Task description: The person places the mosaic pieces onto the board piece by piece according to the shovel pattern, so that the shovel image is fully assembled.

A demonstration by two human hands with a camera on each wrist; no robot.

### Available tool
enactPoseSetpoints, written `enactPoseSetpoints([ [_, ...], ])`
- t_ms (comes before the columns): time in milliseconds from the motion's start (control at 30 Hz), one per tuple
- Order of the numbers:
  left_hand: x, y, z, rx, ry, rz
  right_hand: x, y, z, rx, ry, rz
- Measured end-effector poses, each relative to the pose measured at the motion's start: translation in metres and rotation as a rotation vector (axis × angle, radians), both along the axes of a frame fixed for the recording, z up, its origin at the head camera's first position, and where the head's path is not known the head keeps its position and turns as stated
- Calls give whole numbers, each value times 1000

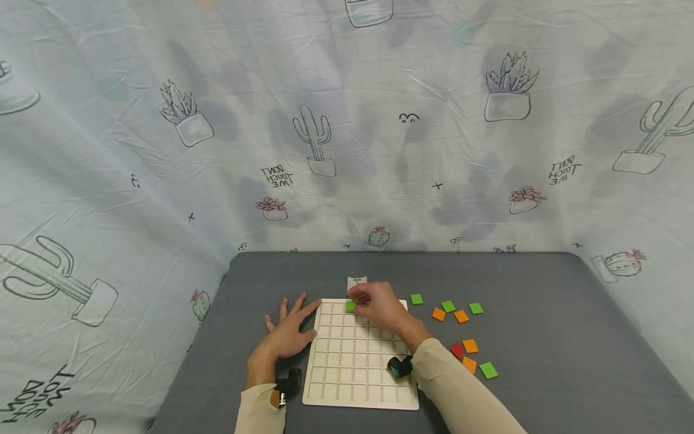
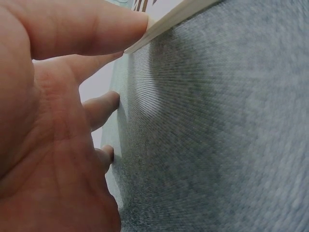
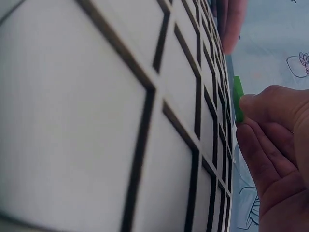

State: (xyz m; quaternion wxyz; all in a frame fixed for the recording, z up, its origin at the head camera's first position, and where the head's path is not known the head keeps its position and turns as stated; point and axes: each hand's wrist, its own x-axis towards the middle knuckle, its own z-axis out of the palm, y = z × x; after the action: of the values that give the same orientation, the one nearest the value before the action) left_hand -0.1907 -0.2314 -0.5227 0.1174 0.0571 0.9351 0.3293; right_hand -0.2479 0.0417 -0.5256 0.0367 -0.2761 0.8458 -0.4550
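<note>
A pale wooden grid board [image 1: 347,361] lies on the grey table, its square cells outlined by raised ridges. Over its far edge my right hand [image 1: 376,304] pinches a green square tile [image 1: 350,307] between thumb and fingers. The right wrist view shows that green tile [image 3: 238,99] tilted on edge at the fingertips, close to the board's surface. At the board's left edge my left hand [image 1: 288,334] lies with fingers spread, the thumb and index finger touching the rim. In the left wrist view the left thumb [image 2: 96,29] presses the board's side.
A small printed card [image 1: 356,281] lies just beyond the board. To the right are scattered several loose tiles, among them a green tile [image 1: 488,370], an orange tile [image 1: 470,346] and a red tile [image 1: 457,351]. A patterned cloth [image 1: 379,150] hangs behind the table.
</note>
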Motion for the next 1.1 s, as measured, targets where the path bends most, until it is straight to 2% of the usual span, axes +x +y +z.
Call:
enactPoseSetpoints([
  [267, 0, 1, -1, 2, 7, 1, -2, -4, -5, 72, 48, 5],
  [600, 0, 1, 0, -5, 3, 6, 0, -12, 1, 197, 182, 15],
  [1100, 1, 1, 0, 1, 9, 0, 1, -11, -2, 172, 144, 6],
])
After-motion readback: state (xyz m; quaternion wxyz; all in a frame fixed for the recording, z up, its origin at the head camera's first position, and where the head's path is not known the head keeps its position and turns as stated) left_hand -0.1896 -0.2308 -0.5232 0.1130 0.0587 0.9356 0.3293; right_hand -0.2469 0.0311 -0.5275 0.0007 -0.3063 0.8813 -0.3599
